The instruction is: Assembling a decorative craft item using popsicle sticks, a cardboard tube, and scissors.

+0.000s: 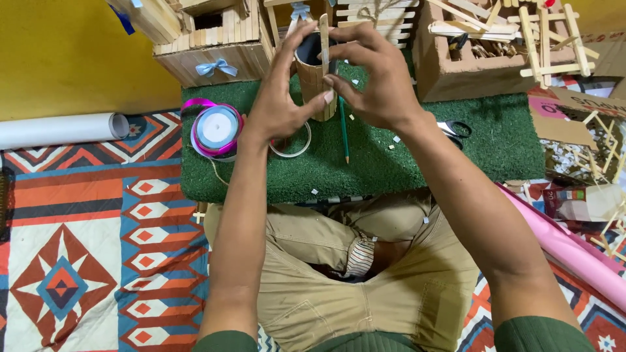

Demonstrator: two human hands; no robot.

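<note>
Stick-clad cup point(314, 77): left hand point(277, 107) and right hand point(378, 81) cover most of its sides, base not visible, dark inside unreadable. Behind the cup, the stick house with blue bow point(215, 45) and the stick-filled box point(482, 45) are cut off by the top edge. Right of the cup, the scissors point(456, 129) sit mostly hidden behind the right forearm; white bits scattered on the green mat point(391, 166) too small to identify.

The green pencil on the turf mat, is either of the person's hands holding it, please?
No, the green pencil lies loose on the turf mat, while both hands grip the stick-clad cup above it.
</note>
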